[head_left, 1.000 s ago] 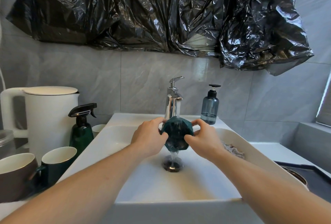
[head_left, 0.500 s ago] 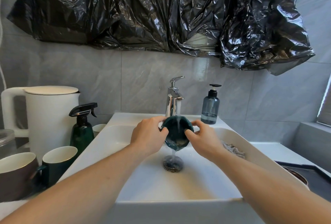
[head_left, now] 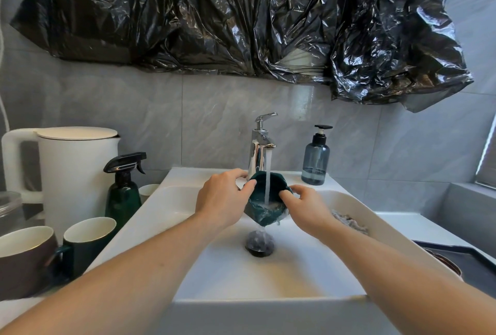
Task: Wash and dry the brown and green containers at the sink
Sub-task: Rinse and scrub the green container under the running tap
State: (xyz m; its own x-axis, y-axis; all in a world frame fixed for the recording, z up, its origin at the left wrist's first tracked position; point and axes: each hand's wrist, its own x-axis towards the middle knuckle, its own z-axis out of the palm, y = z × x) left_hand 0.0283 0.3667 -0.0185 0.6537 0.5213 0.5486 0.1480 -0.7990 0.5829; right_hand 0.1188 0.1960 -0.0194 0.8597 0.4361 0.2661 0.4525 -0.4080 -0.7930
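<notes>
The white sink (head_left: 357, 211) lies under and around both hands, its basin wide enough that whatever spills from the work falls inside it, and the dark drain (head_left: 259, 244) sits directly below the hands to take the runoff. To the left of the left hand, on the counter, stands a white kettle (head_left: 72, 168), with a brown mug (head_left: 24, 259) and a green mug (head_left: 88, 243) in front of it nearer the person; these look parked within reach, though whether they are waiting for a wash or done I cannot tell. A green spray bottle (head_left: 123, 195) stands between the kettle and the basin edge. Just beyond the hands rises the chrome faucet (head_left: 259, 155), running, and past the right hand a blue-grey soap dispenser (head_left: 315, 163) sits on the sink's back ledge. To the right of the right hand a crumpled cloth (head_left: 349, 220) lies on the basin's side, probably kept there for drying. The green container (head_left: 265, 200) is held between the hands right under the stream, tilted with its mouth toward the person, so water lands inside and pours off the low edge toward the drain; that seems meant as a rinse. The left hand (head_left: 222, 200) curls around its left side, fingers closed on the rim, and the right hand (head_left: 306, 207) grips the right side likewise.
</notes>
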